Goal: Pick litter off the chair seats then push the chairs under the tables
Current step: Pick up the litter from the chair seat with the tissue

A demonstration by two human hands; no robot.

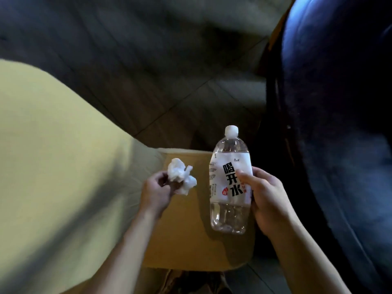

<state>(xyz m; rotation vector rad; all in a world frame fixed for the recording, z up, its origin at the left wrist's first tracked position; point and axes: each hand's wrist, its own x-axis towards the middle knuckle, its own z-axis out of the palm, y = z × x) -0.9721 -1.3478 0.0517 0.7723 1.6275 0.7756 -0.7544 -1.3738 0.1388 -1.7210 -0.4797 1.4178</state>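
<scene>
Litter in both hands: at lower centre of the frame, the left hand (156, 190) has its grip closed on a crumpled white tissue (181, 176), fingers curled round the wad. Just to the right, the right hand (269, 200) wraps its grip round a capped clear water bottle (224, 181), thumb across the white label, cap pointing up the frame. Behind both lies a brown cardboard box (186, 240). A dark blue chair (339, 102) fills the right edge, and a pale yellow-green surface (53, 155) fills the left. Dark floor tiles (148, 71) are blurred across the top.

Crumpled white tissue (181, 177) pinched in left hand (156, 193), clear capped bottle (227, 187) w/ white label upright in right hand (268, 200).
</scene>
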